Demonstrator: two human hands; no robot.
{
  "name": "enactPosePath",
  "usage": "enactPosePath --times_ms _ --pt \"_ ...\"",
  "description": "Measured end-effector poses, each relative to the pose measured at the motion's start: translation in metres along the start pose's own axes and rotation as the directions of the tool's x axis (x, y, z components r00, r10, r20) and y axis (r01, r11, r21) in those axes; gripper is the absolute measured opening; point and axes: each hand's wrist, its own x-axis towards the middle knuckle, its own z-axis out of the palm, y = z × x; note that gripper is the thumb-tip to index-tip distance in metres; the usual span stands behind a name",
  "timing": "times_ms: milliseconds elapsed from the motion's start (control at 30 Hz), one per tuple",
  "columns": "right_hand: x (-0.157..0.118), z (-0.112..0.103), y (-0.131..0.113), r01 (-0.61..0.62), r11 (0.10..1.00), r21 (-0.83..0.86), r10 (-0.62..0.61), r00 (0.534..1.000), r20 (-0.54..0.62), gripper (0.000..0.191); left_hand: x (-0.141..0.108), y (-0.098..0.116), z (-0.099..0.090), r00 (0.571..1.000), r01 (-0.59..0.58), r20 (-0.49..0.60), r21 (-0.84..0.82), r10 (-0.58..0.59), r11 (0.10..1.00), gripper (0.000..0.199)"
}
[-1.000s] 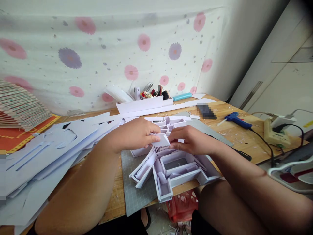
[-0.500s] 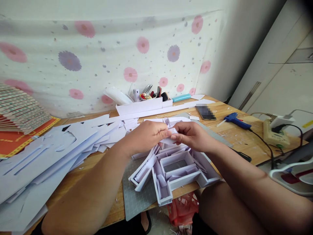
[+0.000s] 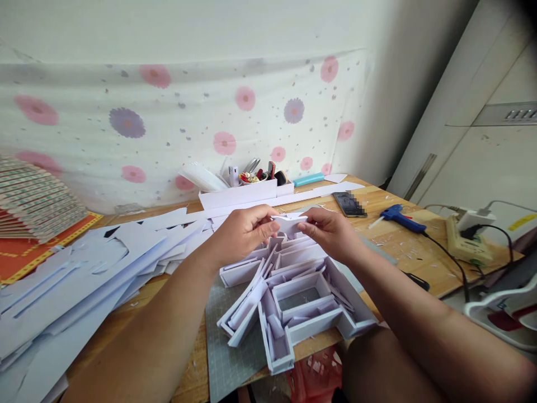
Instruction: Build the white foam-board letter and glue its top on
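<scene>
A small white board piece (image 3: 289,225) is held up between my two hands, above the far part of a white foam-board structure (image 3: 312,330). My left hand (image 3: 251,229) pinches its left end between thumb and fingers. At the right end my right hand (image 3: 325,228) grips it the same way. The structure has upright walls forming compartments, with loose white strips lying in several of them. Beneath it lies a grey-green cutting mat (image 3: 230,364).
White sheets (image 3: 84,280) pile up at the left beside stacked books (image 3: 33,196). A white tray of tools (image 3: 243,196) stands at the back. To the right are a phone (image 3: 350,204), a blue glue gun (image 3: 400,218) and a power strip (image 3: 465,240).
My hands have moved slightly apart, and the white piece now shows more of its length between them. The view has tilted upward a little.
</scene>
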Motion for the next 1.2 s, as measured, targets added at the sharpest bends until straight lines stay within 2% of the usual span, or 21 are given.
enactPosePath --times_ms 167,300,400,500,633,733,900,1100,1200 --pt "0.002 -0.008 0.028 -0.061 0.991 -0.12 0.068 0.996 0.055 0.021 0.008 -0.014 0.009 0.999 0.048 -0.031 0.236 -0.041 0.971 0.022" --pt "0.004 -0.019 0.045 -0.082 0.972 -0.218 0.106 0.989 0.101 0.018 0.016 -0.03 0.018 0.994 0.012 0.097 0.403 -0.056 0.915 0.021" --pt "0.005 -0.024 0.047 -0.05 0.972 -0.229 0.069 0.995 0.074 0.02 0.017 -0.04 0.022 0.977 -0.054 0.207 0.485 -0.054 0.873 0.026" --pt "0.007 -0.027 0.045 0.004 0.969 -0.246 0.02 0.995 0.095 0.02 0.017 -0.048 0.026 0.96 -0.1 0.276 0.51 -0.052 0.855 0.025" --pt "0.006 -0.027 0.044 -0.011 0.964 -0.264 0.072 0.972 0.222 0.02 0.017 -0.051 0.029 0.945 -0.078 0.308 0.529 -0.106 0.845 0.024" --pt "0.004 -0.026 0.042 0.031 0.944 -0.328 0.083 0.941 0.329 0.017 0.017 -0.051 0.029 0.941 -0.067 0.315 0.543 -0.128 0.837 0.024" --pt "0.002 -0.024 0.031 0.195 0.861 -0.47 0.075 0.865 0.496 0.022 0.017 -0.054 0.028 0.943 -0.087 0.315 0.55 -0.11 0.83 0.024" --pt "0.0 -0.023 0.017 0.233 0.84 -0.49 0.04 0.874 0.484 0.022 0.017 -0.043 0.031 0.967 -0.107 0.252 0.499 -0.026 0.86 0.032" --pt "0.0 -0.022 0.019 0.252 0.856 -0.451 -0.013 0.883 0.469 0.023 0.016 -0.037 0.035 0.958 -0.156 0.286 0.5 0.007 0.852 0.036"
